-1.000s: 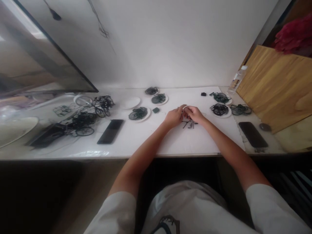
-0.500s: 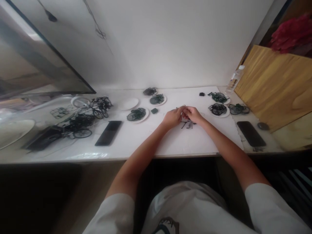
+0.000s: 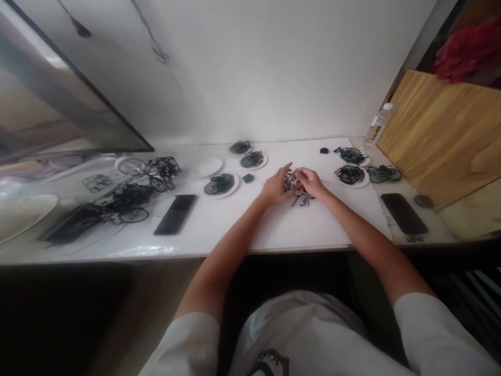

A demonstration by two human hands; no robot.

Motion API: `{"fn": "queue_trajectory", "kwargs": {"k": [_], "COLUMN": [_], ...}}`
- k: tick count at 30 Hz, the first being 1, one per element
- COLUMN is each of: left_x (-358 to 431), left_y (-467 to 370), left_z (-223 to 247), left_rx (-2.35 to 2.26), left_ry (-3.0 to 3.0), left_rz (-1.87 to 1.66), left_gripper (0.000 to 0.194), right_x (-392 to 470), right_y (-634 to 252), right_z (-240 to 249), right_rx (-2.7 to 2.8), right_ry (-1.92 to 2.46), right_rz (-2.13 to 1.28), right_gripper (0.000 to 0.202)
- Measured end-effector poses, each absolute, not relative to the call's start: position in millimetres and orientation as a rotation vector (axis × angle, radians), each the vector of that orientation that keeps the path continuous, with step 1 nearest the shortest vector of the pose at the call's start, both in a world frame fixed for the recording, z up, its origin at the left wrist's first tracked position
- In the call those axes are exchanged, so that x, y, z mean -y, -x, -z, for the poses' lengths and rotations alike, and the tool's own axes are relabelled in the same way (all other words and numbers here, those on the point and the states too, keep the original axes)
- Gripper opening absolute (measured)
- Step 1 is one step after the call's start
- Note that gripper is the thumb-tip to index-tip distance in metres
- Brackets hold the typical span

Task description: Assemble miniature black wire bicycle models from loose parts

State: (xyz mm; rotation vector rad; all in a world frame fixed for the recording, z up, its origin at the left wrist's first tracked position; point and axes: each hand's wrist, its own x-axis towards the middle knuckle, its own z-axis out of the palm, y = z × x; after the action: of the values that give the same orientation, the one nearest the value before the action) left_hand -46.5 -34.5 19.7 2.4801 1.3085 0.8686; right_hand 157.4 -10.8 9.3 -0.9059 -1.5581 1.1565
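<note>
Over the white sheet, my left hand (image 3: 276, 187) has its fingers and thumb spread apart. Close beside it, my right hand (image 3: 310, 183) is closed in a pinch. A small dark model bicycle part (image 3: 288, 181) shows in the gap between the hands, at the right fingertips; its exact shape is too small to tell. Just below the hands, several thin dark parts (image 3: 302, 200) lie loose on the sheet. To the right is a white plate (image 3: 367, 181) with dark wheel-like parts; a dark green block (image 3: 248, 178) sits to the left.
Model bicycles (image 3: 162, 172) crowd the left side near a black phone (image 3: 175, 214). Several more plates of parts, one a bare white plate (image 3: 207, 167), stand along the back. On the right are another phone (image 3: 404, 213), a bottle (image 3: 379, 125) and a wooden panel (image 3: 442, 136).
My left hand's fingers have spread away from my right fingertips, where the two hands were together before. The dark part between them has come into view. My right hand stays nearly in place.
</note>
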Motion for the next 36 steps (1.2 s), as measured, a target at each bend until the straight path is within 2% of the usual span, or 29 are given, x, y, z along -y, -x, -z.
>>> {"fn": "queue_trajectory", "kwargs": {"k": [11,20,27,36], "left_x": [24,23,21,18], "left_y": [53,53,52,52], "left_z": [-15,-13,-11,-8], "left_rx": [-1.198,-1.279,-1.192,-1.076], "left_ry": [-2.467,-2.42,-2.447,-2.433], "left_rz": [-0.94,-0.926,-0.955,-1.06], "left_gripper": [0.107,0.102,0.079,0.078], "right_x": [15,14,9,8], "right_y": [-157,-158,-159,-160], "right_z": [-15,-15,-7,-4], "right_rx": [1.531,1.518,1.523,1.575], "right_ry": [0.862,0.85,0.843,0.882], "right_rz": [-1.214,-1.204,-1.18,-1.187], "right_gripper": [0.072,0.072,0.072,0.077]}}
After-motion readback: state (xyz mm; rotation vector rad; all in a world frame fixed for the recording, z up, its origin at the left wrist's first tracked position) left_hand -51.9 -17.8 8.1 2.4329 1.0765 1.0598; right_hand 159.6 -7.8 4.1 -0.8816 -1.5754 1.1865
